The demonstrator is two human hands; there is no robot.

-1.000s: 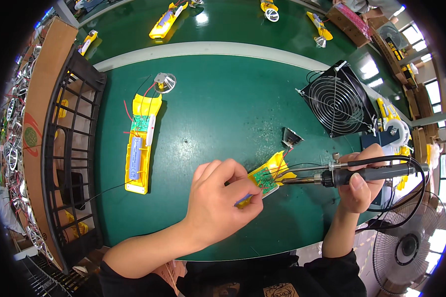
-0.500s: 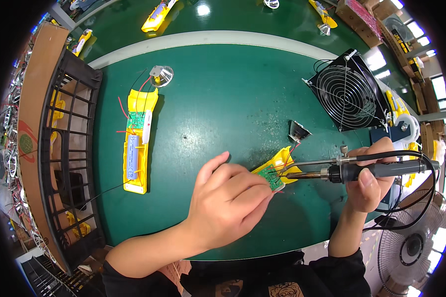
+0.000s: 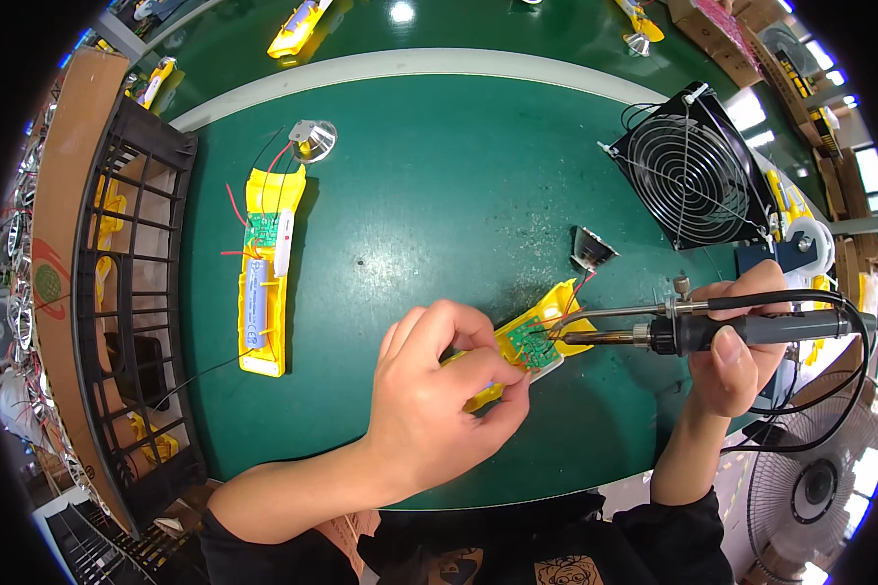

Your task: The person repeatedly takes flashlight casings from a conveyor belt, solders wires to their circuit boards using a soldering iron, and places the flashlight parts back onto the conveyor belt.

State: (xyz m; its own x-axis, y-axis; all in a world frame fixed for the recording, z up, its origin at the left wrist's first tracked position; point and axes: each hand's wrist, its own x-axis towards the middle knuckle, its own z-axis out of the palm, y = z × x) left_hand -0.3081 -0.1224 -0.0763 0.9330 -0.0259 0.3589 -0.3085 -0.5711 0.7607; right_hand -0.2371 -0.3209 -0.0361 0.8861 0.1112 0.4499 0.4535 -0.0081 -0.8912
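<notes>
My right hand is wrapped round a soldering iron with a thin metal feed tube clamped above it. The iron's tip points left, at a small green circuit board. That board lies in an open yellow flashlight housing, partly hidden by my left hand. Thumb and forefinger of my left hand are pinched together at the board's near left edge; what they hold is too small to make out. Thin red wires run from the board to a cone-shaped reflector beyond it.
A second opened flashlight housing with a blue battery and reflector lies at left. The black crate and a cardboard sheet line the left side. At right stand a black square fan, a white reel and a floor fan.
My left hand has drawn back and curled, its fingers now pinching at the board's near edge, so more of board and housing shows. The iron's tip stays over the board.
</notes>
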